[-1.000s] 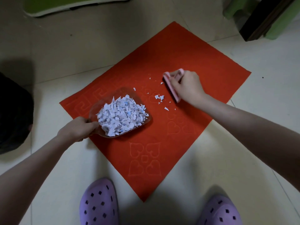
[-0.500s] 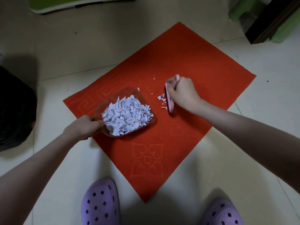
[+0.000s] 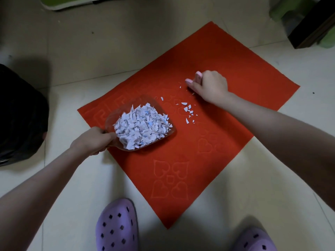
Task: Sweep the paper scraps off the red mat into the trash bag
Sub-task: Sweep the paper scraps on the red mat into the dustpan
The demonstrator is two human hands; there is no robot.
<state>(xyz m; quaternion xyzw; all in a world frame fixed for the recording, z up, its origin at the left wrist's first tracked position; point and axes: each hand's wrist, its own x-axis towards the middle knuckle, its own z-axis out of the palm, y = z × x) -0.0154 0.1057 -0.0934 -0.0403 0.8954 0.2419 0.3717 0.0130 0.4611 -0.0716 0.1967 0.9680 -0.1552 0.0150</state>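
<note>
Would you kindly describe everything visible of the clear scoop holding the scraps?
The clear scoop is a shallow, see-through tray, plastic by its look, with rounded corners; the red mat shows through its walls. It is heaped with white paper scraps, some marked blue. It lies low over the mat's left corner, wide end toward the loose scraps on its right. The left hand holds its narrow near end.

Matt, seemingly felt mat [image 3: 208,73]; clear plastic dustpan [image 3: 126,109].
</note>
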